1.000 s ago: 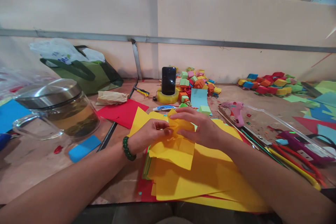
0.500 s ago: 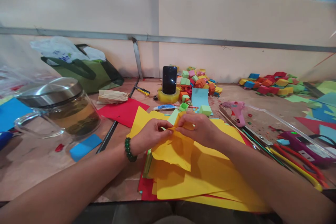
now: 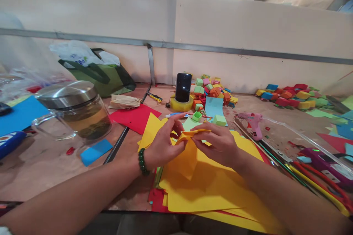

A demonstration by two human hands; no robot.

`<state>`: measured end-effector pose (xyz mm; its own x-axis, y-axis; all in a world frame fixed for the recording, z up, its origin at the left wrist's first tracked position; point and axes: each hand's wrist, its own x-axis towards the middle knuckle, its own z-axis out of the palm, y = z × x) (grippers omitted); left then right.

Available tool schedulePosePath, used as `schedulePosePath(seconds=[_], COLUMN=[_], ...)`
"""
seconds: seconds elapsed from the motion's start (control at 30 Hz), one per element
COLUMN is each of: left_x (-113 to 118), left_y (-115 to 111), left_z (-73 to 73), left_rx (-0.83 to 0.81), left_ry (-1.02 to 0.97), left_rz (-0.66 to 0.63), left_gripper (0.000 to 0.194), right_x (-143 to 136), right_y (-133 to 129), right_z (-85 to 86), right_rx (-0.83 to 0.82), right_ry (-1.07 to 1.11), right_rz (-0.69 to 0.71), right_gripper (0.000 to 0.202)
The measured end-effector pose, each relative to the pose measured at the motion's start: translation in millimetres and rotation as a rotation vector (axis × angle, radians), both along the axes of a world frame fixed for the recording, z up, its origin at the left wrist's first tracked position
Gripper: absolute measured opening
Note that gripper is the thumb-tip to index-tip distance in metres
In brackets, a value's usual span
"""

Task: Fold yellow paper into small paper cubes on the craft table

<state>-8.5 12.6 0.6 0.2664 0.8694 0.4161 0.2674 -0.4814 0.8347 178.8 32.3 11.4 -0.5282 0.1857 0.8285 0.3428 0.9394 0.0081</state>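
- My right hand (image 3: pixel 216 143) is gripping the folded yellow paper (image 3: pixel 189 159), pinching its upper edge between the thumb and the fingers.
- My left hand (image 3: pixel 164 147) is curved at the other side of this paper, with the thumb touching it; I cannot tell if the hand really grips.
- So the folded paper is between my two hands, with its lower part pointing down toward me.
- Below both hands is a stack of yellow sheets (image 3: pixel 209 194), lying on the worktop (image 3: pixel 55 180).
- On the wrist of my left hand I wear a dark green bead bracelet (image 3: pixel 142 161).
- Left of my left hand is a flat blue piece (image 3: pixel 96 152), and farther left, a glass pot (image 3: pixel 95 121) with a metal lid.
- Just beyond my hands stands a small green paper box (image 3: pixel 197 116); behind it, a phone (image 3: pixel 184 87) is upright at a yellow tape roll (image 3: pixel 180 104).
- To the right of my right hand, a pink glue gun (image 3: pixel 255 125) lies near.
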Motion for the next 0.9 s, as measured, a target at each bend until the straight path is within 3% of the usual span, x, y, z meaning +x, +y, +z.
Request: schedulePosePath(seconds=[0.1, 0.27, 0.4, 0.6, 0.8, 0.9], left_x=[-2.0, -0.7, 0.3, -0.8, -2.1, -2.2], left_y=[-0.5, 1.3, 1.4, -0.9, -4.0, -3.3], left_z=[-0.2, -2.3, -2.0, -2.8, -0.1, 0.3], left_rx=[0.059, 0.021, 0.005, 0.135, 0.079, -0.026], left_ry=[0.056, 0.006, -0.018, 0.057, 0.048, 0.035], left_rz=[-0.03, -0.078, -0.014, 0.06, -0.065, -0.119], left_gripper=[0.05, 0.03, 0.031, 0.044, 0.041, 0.041], right_x=[0.9, 1.7, 3.0, 2.0, 5.7, 4.2], right_y=[-0.2, 1.6, 1.4, -2.1, -3.5, -3.6], right_z=[-0.6, -0.9, 1.9, 3.9, 1.1, 2.7], right_rx=[0.041, 0.069, 0.153, 0.253, 0.242, 0.22], right_ry=[-0.018, -0.068, -0.131, -0.154, -0.15, -0.095], right_rz=[0.009, 0.032, -0.012, -0.019, -0.021, -0.063], right_gripper=[0.014, 0.016, 0.015, 0.013, 0.014, 0.029])
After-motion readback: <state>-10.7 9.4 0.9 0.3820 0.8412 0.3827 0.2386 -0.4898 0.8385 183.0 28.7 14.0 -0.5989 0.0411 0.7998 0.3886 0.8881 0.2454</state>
